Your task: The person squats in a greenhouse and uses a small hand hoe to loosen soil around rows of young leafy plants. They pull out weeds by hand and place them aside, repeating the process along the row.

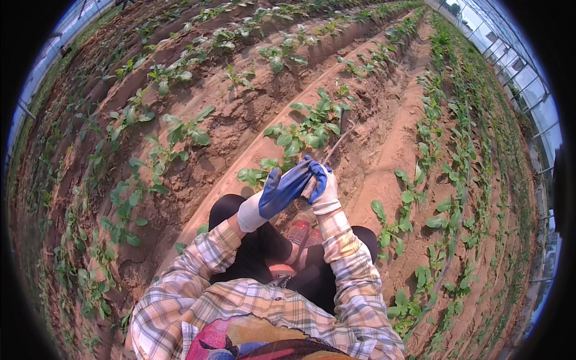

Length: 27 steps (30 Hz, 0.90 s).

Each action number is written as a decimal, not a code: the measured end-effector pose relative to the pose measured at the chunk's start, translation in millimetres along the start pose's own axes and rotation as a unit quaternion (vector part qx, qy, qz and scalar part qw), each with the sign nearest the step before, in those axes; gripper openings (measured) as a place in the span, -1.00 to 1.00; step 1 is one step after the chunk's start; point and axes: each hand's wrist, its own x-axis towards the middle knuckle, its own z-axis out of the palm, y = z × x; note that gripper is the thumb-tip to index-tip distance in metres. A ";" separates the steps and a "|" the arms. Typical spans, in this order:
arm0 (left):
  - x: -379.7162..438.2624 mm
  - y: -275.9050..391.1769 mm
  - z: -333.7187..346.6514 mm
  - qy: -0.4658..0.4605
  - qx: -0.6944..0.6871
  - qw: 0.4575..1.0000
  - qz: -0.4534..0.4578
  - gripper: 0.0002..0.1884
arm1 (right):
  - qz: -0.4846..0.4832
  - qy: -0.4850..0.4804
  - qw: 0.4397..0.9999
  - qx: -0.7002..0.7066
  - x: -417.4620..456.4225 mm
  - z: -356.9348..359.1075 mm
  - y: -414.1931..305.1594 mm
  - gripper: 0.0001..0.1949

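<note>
My right hand (322, 185), in a white knit glove with a blue coated palm, grips the short wooden handle of a hand hoe (337, 145). The hoe's thin neck points away from me, up and to the right, towards a dark blade (344, 118) beside the leafy seedlings (310, 130). My left hand (280, 191) wears a matching glove. Its fingers are stretched out, the thumb stands apart, and the fingertips meet the right hand's fingers. Broad green leaves (253, 175) grow just beyond the left hand.
I squat on a soil ridge, with my shoes (301, 231) below my hands. A furrow (211, 193) runs diagonally on the left. Rows of seedlings (128, 202) lie to the left, and more plants (405, 207) to the right. A greenhouse frame (522, 67) curves along the far right.
</note>
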 end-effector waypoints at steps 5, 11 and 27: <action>0.4 -9.0 -19.9 -0.037 0.039 0.998 0.028 -0.07 | -0.005 -0.015 0.999 -0.028 -0.9 2.9 -2.7 -0.79; 2.4 -5.7 1.5 0.004 0.027 1.000 0.015 -0.06 | -0.007 -0.002 1.000 -0.030 -1.1 -1.8 -4.3 -0.74; 18.6 -23.6 -34.0 -0.012 -0.061 0.998 -0.001 -0.02 | -0.038 0.016 0.997 -0.071 0.7 -10.0 -3.3 -0.71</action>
